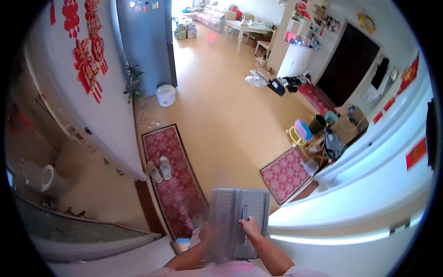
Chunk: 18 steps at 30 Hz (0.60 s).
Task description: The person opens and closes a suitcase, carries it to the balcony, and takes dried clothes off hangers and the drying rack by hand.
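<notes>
A grey ribbed suitcase [261,203] is right in front of my body, low in the head view, with its dark handle on the upper face. My right hand [250,226] is closed around the lower end of that handle. At the suitcase's left side is my left hand [210,232], smeared by motion, so its fingers cannot be made out. Whether it touches the suitcase is unclear. Something whitish shows just left of it, too blurred to name.
A long red patterned mat [173,194] with slippers [165,168] lies to the left, a smaller red mat [286,175] to the right. Ahead are a white bucket [166,95], a grey fridge [145,51] and a yellow-framed stool [295,137]. Doorways flank both sides.
</notes>
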Available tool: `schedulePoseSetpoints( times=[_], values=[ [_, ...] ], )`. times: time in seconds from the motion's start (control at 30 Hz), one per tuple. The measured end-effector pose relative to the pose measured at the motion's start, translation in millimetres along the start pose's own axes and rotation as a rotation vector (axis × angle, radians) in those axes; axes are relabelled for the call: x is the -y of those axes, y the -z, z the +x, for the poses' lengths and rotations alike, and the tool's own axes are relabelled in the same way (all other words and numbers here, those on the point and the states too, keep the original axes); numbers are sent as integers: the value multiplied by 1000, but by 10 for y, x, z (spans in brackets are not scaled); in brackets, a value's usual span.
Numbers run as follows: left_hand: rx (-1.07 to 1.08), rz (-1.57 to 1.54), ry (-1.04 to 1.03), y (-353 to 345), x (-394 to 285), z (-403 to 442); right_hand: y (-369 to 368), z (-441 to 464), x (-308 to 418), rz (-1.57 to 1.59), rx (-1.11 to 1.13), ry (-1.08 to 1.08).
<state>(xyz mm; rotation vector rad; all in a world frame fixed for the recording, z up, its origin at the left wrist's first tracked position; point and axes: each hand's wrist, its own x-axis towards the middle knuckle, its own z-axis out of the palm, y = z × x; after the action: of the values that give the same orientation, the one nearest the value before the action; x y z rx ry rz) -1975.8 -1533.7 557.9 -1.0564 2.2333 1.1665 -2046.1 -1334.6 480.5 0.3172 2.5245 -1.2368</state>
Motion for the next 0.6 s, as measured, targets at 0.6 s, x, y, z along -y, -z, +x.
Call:
schedulePoseSetpoints(
  times=[0.6],
  values=[
    [-233, 13, 288, -18, -2842, 3166, 432, 3960, 1936, -532, 185, 545]
  ],
)
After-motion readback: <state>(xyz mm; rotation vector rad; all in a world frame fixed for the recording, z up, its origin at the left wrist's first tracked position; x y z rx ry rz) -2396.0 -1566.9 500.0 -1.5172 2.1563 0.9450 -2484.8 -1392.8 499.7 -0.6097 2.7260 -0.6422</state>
